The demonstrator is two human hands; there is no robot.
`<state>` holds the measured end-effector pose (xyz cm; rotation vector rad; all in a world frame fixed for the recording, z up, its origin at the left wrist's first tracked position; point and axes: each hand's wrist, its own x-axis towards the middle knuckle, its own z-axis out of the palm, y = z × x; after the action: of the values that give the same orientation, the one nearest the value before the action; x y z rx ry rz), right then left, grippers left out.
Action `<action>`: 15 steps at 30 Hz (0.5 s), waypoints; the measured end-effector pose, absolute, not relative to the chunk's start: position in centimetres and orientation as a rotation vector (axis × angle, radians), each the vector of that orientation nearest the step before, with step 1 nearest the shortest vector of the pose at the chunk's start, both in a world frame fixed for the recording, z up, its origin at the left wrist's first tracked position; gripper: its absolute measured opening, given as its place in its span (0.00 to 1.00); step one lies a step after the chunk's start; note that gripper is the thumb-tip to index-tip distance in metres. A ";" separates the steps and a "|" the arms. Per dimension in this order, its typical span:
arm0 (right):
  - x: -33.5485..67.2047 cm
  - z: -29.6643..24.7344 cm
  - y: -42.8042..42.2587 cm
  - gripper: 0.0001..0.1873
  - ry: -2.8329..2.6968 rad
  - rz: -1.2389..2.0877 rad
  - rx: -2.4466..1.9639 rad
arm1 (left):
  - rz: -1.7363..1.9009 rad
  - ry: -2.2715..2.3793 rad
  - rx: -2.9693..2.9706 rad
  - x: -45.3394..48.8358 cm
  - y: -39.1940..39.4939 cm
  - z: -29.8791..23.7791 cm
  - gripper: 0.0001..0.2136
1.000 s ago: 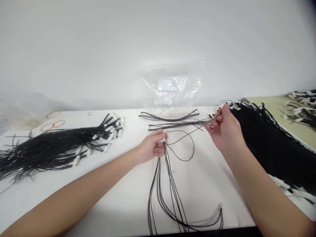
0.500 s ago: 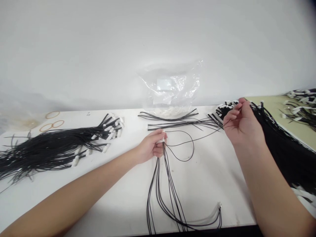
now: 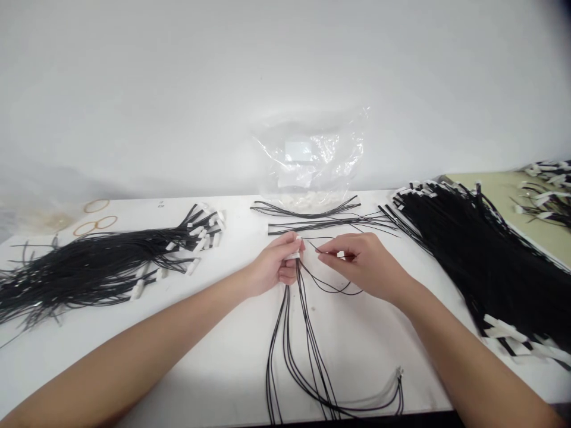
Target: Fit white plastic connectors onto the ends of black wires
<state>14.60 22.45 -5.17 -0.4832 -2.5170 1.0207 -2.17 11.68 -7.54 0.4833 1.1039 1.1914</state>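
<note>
My left hand is closed around a small white connector, from which several black wires hang toward the table's front edge. Just right of it, my right hand pinches a thin black wire between thumb and forefinger. The wire's tip points at the connector, a short gap apart. Below the hands a wire loop curves out from the connector. Small pale terminals end some of the hanging wires at the lower right.
A pile of black wires with white connectors lies at left, beside orange rubber bands. Loose wires lie behind my hands, near a clear plastic bag. A large wire bundle covers the right side.
My right hand has come from the wire bundle at right to close beside the left hand, bringing the wire's tip toward the connector. My left hand has stayed almost still.
</note>
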 end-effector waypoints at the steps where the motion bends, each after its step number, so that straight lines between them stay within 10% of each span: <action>1: 14.5 -5.4 22.3 0.08 -2.534 0.945 -0.490 | 1.186 1.104 0.494 -2.2 11.6 -7.5 0.11; 15: 14.0 -6.2 22.0 0.08 -2.591 0.712 -0.560 | 1.162 1.125 0.627 -1.9 11.4 -7.5 0.12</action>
<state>13.99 21.97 -6.19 -0.5603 -2.5915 0.7120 -1.91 11.37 -7.49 0.6270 1.1245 1.1624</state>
